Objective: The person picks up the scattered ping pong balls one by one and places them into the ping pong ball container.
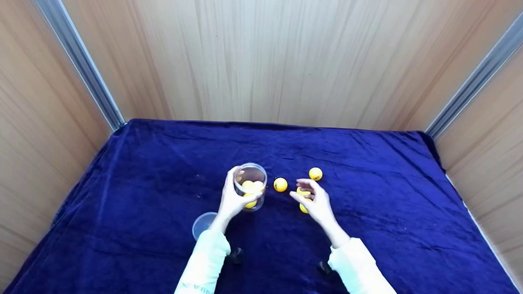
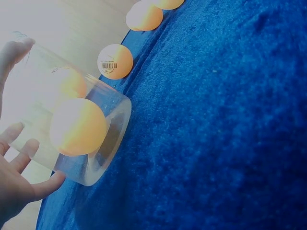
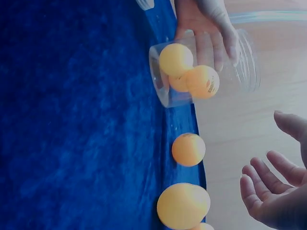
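On the blue surface point(image 1: 395, 186), the left hand point(image 1: 233, 201) curls round the jar point(image 1: 254, 172); the right hand point(image 1: 319, 205), fingers parted, holds nothing. The jar, mouth up, looks stiff, light and slippery, best held round its side. Nearby, the lid point(image 1: 202, 225) lies partly hidden by the left arm point(image 1: 208, 251) (easy to knock). Of the balls point(image 1: 280, 185), at least three sit in the jar and four lie loose to its right, probably light and apt to roll, best pinched at the middle; the right hand partly covers two
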`<state>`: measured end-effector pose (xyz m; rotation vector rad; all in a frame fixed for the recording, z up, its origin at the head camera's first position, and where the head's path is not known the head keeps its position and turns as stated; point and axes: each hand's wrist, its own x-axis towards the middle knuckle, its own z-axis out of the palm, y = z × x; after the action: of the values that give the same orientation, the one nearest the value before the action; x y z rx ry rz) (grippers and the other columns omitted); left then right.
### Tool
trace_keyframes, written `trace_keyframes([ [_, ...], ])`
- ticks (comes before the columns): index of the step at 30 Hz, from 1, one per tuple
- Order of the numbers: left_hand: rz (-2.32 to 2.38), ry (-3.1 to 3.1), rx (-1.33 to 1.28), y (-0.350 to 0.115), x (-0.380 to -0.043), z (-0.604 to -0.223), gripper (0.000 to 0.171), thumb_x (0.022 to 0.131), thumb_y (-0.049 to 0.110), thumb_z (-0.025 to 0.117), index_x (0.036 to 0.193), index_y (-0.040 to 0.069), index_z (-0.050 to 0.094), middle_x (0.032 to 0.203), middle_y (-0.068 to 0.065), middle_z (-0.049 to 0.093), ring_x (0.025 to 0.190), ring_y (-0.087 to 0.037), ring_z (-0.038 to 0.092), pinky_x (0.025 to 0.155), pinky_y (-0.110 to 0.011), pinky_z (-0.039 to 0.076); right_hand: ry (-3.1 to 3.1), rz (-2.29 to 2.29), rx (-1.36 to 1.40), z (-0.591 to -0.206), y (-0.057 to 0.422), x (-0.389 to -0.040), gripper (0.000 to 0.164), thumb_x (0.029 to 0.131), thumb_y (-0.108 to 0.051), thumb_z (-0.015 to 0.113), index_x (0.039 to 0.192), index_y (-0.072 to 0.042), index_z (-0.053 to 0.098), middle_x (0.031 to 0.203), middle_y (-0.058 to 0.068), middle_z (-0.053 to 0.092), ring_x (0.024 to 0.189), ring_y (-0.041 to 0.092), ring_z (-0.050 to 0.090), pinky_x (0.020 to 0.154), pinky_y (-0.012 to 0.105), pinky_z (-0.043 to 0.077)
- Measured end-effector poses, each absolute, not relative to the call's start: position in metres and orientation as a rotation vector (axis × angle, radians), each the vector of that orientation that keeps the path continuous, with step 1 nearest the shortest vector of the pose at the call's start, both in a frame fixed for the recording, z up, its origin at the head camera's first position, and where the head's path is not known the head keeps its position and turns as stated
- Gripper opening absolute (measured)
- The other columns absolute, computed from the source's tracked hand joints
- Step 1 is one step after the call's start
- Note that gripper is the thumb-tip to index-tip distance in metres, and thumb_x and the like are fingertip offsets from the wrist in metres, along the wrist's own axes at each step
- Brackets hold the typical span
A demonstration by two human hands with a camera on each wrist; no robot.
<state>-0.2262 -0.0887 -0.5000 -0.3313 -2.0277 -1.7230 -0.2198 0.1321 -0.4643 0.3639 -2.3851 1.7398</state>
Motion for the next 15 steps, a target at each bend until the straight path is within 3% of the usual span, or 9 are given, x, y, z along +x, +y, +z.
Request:
trace_keyframes([
  [7,-1.719,-2.032,-0.320,-0.088,-0.225,-0.500,0.080,0.056,0.002,0.081,0.121,-0.012,0.037,0.118,-0.030,0.044,0.109,-0.044,0.041,0.092,-0.053,0.032,-2.373,1.770,0.328,-0.477,0.145,-0.221,0.037,0.072,-0.004,0.071,0.103,0.008,0.057,0.102,0.026,0.058,0.092,0.043,0.053,0.076,0.054,0.043],
  [15,-1.720,-2.033,-0.330,-0.088,-0.226,-0.500,0.080,0.056,0.001,0.081,0.122,-0.012,0.037,0.116,-0.031,0.045,0.107,-0.045,0.041,0.091,-0.054,0.032,-2.390,1.731,0.227,-0.514,0.162,-0.234,0.044,0.068,-0.012,0.076,0.105,0.004,0.058,0.102,0.019,0.060,0.090,0.034,0.057,0.072,0.039,0.048],
])
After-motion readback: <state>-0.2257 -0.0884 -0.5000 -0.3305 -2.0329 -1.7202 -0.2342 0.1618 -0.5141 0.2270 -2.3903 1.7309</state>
